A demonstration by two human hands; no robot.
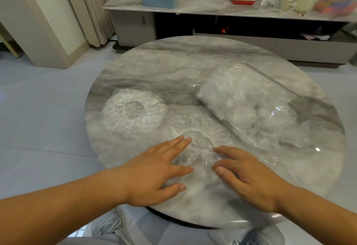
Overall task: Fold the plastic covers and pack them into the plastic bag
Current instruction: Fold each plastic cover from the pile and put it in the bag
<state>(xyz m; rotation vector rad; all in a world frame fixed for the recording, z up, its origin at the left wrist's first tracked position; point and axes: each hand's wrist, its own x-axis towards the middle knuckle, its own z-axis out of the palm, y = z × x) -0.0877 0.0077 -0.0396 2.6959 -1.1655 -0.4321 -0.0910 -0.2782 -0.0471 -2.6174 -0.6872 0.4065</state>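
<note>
Both hands lie on the nearer crinkled clear plastic cover at the front of the round grey marble worktop. The left hand and right hand keep their fingers released and straight, grasping nothing, probably flattening it for folding. A second puffed clear cover sits to the left, and the stuffed transparent plastic bag lies to the right, handy for packing.

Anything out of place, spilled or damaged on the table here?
Nothing stands out. The nearer cover lies under the left hand and right hand, the farther cover beside it, the filled plastic bag at right, all on the round table.
</note>
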